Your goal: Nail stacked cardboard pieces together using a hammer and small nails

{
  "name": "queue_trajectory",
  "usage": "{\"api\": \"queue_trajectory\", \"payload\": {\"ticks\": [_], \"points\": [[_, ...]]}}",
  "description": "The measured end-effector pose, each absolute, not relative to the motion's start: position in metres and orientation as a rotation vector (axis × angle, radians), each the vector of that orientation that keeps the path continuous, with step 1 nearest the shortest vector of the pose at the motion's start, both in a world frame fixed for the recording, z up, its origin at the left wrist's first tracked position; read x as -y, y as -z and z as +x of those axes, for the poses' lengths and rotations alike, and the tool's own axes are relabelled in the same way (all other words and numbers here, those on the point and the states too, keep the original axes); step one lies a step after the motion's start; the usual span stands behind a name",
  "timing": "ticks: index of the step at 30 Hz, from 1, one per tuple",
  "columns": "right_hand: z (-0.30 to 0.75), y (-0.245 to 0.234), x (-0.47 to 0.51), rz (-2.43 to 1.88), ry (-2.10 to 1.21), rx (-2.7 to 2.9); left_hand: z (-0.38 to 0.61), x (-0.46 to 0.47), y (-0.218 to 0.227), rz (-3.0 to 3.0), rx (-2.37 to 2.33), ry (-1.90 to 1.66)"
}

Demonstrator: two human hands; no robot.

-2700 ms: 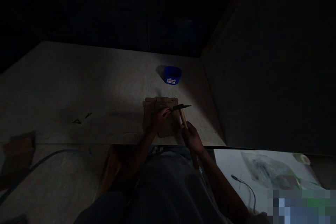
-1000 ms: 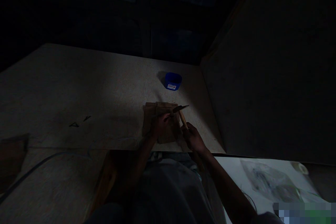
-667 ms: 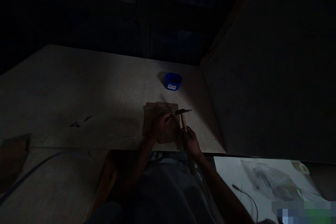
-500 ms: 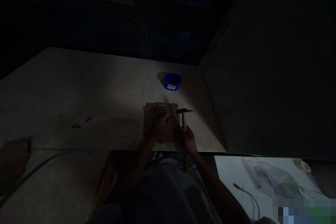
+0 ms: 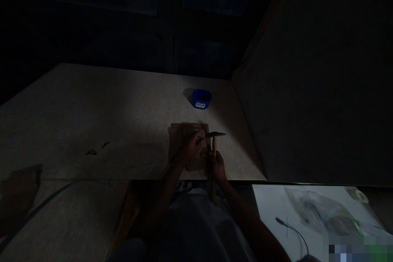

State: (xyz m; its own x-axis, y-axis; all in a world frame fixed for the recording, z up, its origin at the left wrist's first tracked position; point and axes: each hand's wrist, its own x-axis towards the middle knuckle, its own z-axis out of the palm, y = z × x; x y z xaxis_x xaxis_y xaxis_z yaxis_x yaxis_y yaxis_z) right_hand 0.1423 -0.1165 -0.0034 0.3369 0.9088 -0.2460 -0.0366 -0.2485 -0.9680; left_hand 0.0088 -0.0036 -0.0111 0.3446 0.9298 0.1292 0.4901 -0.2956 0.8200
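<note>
My right hand [image 5: 217, 166] is wrapped round the wooden handle of a hammer [image 5: 214, 143], whose dark metal head points sideways at the top. Over a folded piece of brown cardboard [image 5: 176, 141] sits my left hand [image 5: 192, 145], fingers pinched together beside the hammer head. A small dark thin piece seems to stick out of the left fingertips, too dim to name. The cardboard lies flat near the table's front edge, partly hidden by both hands.
Beyond the cardboard stands a blue plastic container [image 5: 201, 99] with a white label. Two small dark triangular pieces [image 5: 91, 152] lie to the left on the table [image 5: 123, 102]. A tall panel [image 5: 307, 90] bounds the right side. Clear plastic bags [image 5: 325, 208] and a cable [image 5: 291, 227] lie at lower right.
The whole view has shifted slightly, so things sit a little lower. The hammer stays in my right hand beside my left, its handle now more upright.
</note>
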Motion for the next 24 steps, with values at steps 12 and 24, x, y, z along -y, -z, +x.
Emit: {"api": "queue_trajectory", "payload": {"ticks": [12, 24], "points": [[0.141, 0.006, 0.116, -1.515, -1.091, 0.831, 0.016, -0.003, 0.023, 1.886, -1.256, -0.81], [0.143, 0.009, 0.116, -1.509, -1.121, 0.864, 0.015, -0.004, 0.026, 1.893, -1.244, -0.857]]}}
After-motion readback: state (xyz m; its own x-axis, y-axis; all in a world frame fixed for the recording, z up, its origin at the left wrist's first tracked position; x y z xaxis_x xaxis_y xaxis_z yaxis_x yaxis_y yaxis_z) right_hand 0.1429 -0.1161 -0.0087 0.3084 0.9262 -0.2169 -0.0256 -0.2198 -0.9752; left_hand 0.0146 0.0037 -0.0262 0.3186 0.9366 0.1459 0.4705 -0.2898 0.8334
